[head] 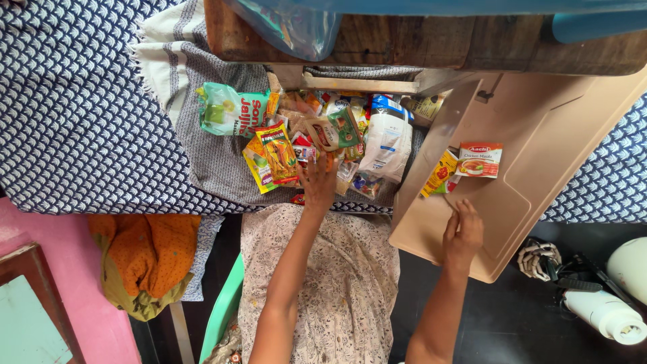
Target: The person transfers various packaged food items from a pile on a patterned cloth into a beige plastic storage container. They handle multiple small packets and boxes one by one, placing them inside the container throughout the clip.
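Left hand (318, 183) lies flat, fingers spread, on a heap of snack and spice packets (317, 135), gripping nothing; a yellow packet (273, 155) lies just left of its fingertips. Right hand (462, 232) rests open on a beige tray (539, 135), holding nothing, a small red-and-white box (480, 160) just beyond its fingers

Both bare arms reach up from the lap, forearms nearly parallel. The left hand (318, 185) lies palm down, wrist straight, its fingers (311, 168) spread loosely and pressed flat, closed on nothing. The right hand (462, 232) sits to the right of the left hand and a little nearer the body, also palm down, fingers together and slightly curled, fingertips resting flat rather than gripping. The two hands are well apart, elbows bent close to the torso.
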